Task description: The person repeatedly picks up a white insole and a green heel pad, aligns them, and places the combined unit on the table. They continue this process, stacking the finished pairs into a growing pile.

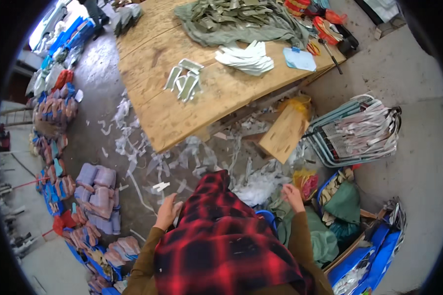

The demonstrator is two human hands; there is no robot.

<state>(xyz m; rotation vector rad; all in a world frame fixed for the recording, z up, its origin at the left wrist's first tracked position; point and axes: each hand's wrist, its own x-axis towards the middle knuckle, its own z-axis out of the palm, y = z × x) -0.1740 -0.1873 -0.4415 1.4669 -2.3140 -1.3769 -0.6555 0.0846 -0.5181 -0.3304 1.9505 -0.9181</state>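
Note:
My left hand [168, 211] hangs low beside the red and black checked apron [221, 231], its fingers loosely bent and slightly apart. On the apron's other side, my right hand [293, 197] is raised over green cloth, fingers a little curled, with nothing visible in them. Both hands are away from the wooden table [177, 123]. Several pieces with white edges and olive middles [184, 81] lie on its near left part. Farther back is a fanned stack of white gloves [246, 58]. A pale blue card with a clip [299, 59] lies to the right of the gloves.
Olive strips [236, 14] are heaped on a grey-green cloth at the table's back. Orange-handled scissors [313, 47] lie near the right edge. A tilted wooden stool [285, 132] and a metal rack with pale strips [364, 128] stand right. Bundled gloves [97, 196] line the left.

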